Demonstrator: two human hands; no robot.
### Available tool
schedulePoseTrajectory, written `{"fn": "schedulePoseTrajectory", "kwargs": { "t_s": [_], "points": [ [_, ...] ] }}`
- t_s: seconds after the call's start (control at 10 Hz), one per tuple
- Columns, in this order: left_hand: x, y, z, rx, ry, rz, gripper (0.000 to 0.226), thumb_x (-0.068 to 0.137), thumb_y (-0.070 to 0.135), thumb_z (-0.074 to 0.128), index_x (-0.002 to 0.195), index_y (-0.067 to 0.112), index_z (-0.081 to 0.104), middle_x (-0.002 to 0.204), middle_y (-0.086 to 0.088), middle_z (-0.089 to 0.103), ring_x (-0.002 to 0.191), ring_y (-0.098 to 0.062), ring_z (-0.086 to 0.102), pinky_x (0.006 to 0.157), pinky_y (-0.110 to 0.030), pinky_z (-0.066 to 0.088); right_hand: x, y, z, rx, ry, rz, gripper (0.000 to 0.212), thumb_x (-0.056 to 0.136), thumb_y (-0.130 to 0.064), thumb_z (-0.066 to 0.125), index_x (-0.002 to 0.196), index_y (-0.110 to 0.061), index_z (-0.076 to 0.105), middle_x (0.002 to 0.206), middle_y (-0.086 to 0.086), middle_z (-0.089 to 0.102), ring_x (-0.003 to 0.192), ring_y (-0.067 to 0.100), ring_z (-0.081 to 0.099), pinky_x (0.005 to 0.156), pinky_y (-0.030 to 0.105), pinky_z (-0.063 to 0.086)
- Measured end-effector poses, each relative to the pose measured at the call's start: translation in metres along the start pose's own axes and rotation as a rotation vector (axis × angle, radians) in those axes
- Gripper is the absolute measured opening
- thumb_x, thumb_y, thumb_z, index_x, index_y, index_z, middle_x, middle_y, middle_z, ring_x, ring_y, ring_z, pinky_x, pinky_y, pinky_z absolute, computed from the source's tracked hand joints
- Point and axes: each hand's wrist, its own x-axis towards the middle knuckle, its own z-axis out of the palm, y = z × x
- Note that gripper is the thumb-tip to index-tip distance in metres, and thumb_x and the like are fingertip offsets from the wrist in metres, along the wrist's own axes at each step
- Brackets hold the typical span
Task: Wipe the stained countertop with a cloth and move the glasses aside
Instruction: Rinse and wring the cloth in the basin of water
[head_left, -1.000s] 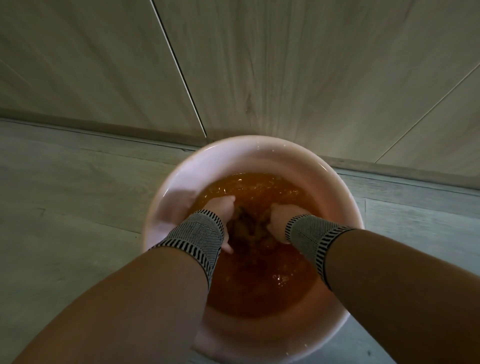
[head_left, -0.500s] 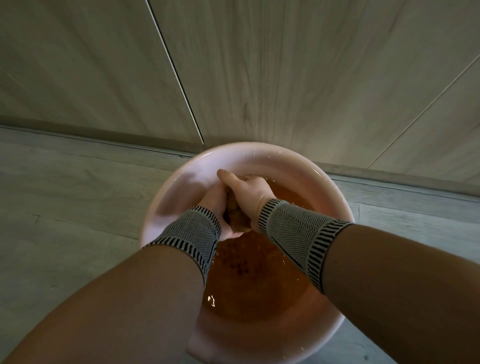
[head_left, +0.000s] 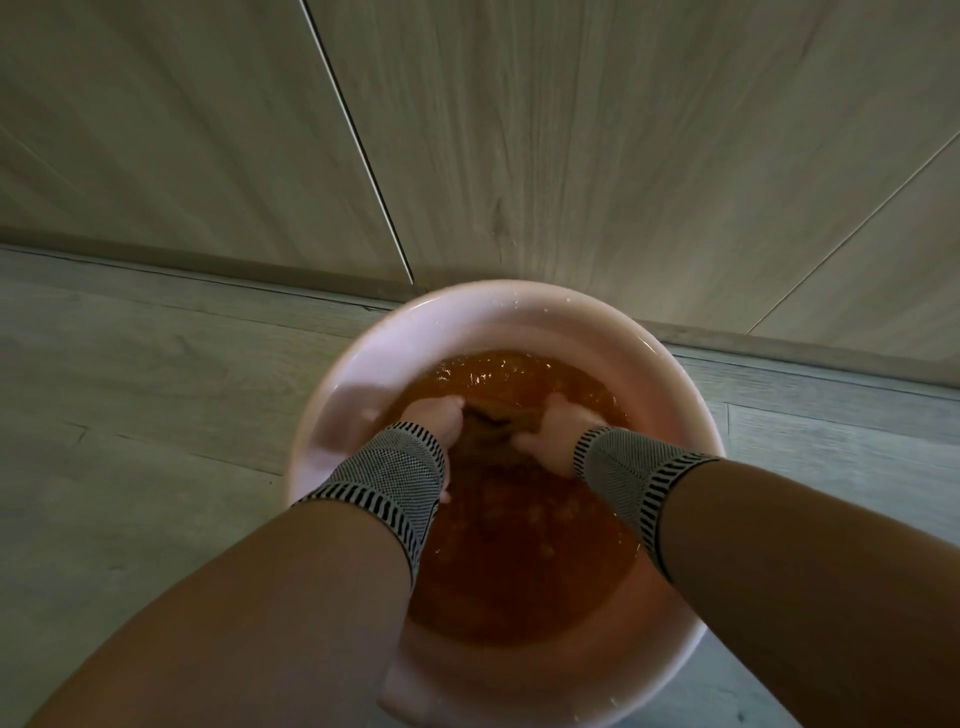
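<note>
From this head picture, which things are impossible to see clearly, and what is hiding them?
- Brown wet cloth: mostly hidden by murky orange water and both hands.
- Left hand and right hand: fingers underwater, blurred.
- Round pale pink plastic basin: near rim covered by both forearms.
- Countertop and glasses: outside this view.

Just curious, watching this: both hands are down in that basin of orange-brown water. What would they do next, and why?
Probably lift the cloth clear and wring it: the left hand and right hand grip its ends in the murky water of the pink basin.
</note>
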Motion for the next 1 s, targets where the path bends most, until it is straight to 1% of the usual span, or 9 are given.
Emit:
{"fn": "schedulePoseTrajectory", "kwargs": {
  "t_s": [0.1,0.2,0.3,0.4,0.5,0.6,0.7,0.9,1.0],
  "points": [
    [0.012,-0.005,0.001,0.064,-0.083,-0.025,0.045,0.098,0.026,0.051,0.14,0.011,0.047,0.145,-0.019,0.047,0.134,-0.045,0.041,0.1,-0.069,0.04,0.004,0.006,0.005,-0.026,0.045,0.056,0.027,0.098,-0.017,0.055,0.122,-0.005,0.059,0.102,0.006,0.063,0.083,0.016,0.064,0.058,0.023,0.051],
    [-0.006,-0.002,0.008,-0.045,-0.174,-0.07,0.062,0.092,0.029,0.06,0.148,0.021,0.037,0.153,-0.016,0.038,0.138,-0.045,0.037,0.102,-0.066,0.04,-0.002,-0.019,-0.009,-0.185,-0.007,-0.122,0.035,0.099,-0.011,0.052,0.134,-0.007,0.056,0.136,0.009,0.054,0.115,0.022,0.058,0.084,0.033,0.055],
    [-0.024,0.002,0.013,-0.235,-0.248,-0.032,0.048,0.097,0.036,0.054,0.142,0.019,0.047,0.146,-0.013,0.05,0.133,-0.042,0.046,0.1,-0.057,0.042,-0.019,-0.033,-0.016,0.414,-0.137,-0.166,0.023,0.1,-0.019,0.047,0.111,-0.009,0.065,0.111,0.011,0.062,0.108,0.032,0.059,0.098,0.042,0.047],
    [-0.029,0.007,0.007,-0.402,-0.38,-0.057,0.067,0.083,0.053,0.065,0.14,0.027,0.043,0.147,-0.006,0.044,0.135,-0.043,0.039,0.1,-0.072,0.03,-0.031,-0.048,-0.017,0.691,-0.103,-0.185,0.014,0.09,-0.026,0.053,0.085,-0.014,0.059,0.087,0.012,0.061,0.087,0.032,0.061,0.095,0.051,0.049],
    [-0.038,0.013,0.002,-0.371,-0.406,-0.065,0.057,0.085,0.047,0.067,0.131,0.016,0.054,0.135,-0.018,0.056,0.123,-0.043,0.052,0.102,-0.061,0.042,-0.047,-0.06,-0.012,0.813,-0.09,-0.171,0.07,0.056,-0.056,0.068,0.104,-0.004,0.066,0.096,0.019,0.07,0.092,0.039,0.067,0.092,0.057,0.052],
    [-0.044,0.017,0.008,-0.472,-0.257,-0.007,0.043,0.105,0.025,0.042,0.144,0.007,0.044,0.148,-0.02,0.046,0.133,-0.04,0.045,0.091,-0.03,0.051,-0.048,-0.061,-0.009,0.745,-0.079,-0.228,0.064,0.069,-0.062,0.072,0.101,-0.006,0.069,0.09,0.015,0.071,0.087,0.035,0.068,0.088,0.05,0.054],
    [-0.038,0.012,0.012,-0.441,-0.254,0.102,0.049,0.106,0.034,0.036,0.146,0.006,0.042,0.15,-0.017,0.043,0.137,-0.039,0.041,0.107,-0.046,0.039,-0.045,-0.06,-0.006,0.634,-0.019,-0.291,0.048,0.09,-0.056,0.058,0.091,-0.01,0.068,0.092,0.013,0.072,0.09,0.034,0.067,0.09,0.049,0.054],
    [-0.036,0.003,0.011,-0.208,-0.226,0.061,0.034,0.102,0.038,0.047,0.116,0.009,0.059,0.12,-0.019,0.065,0.114,-0.04,0.062,0.102,-0.051,0.047,-0.039,-0.051,-0.006,0.338,0.042,-0.308,0.051,0.1,-0.052,0.043,0.076,-0.01,0.061,0.073,0.005,0.065,0.065,0.02,0.062,0.058,0.029,0.047],
    [-0.032,0.005,0.01,-0.144,-0.146,0.02,0.034,0.097,0.035,0.055,0.115,0.008,0.063,0.111,-0.02,0.069,0.102,-0.039,0.067,0.092,-0.052,0.053,-0.021,-0.037,-0.005,0.223,0.084,-0.145,0.06,0.1,-0.06,0.033,0.093,-0.009,0.064,0.077,0.004,0.064,0.065,0.016,0.061,0.055,0.029,0.044]
  ]
}}
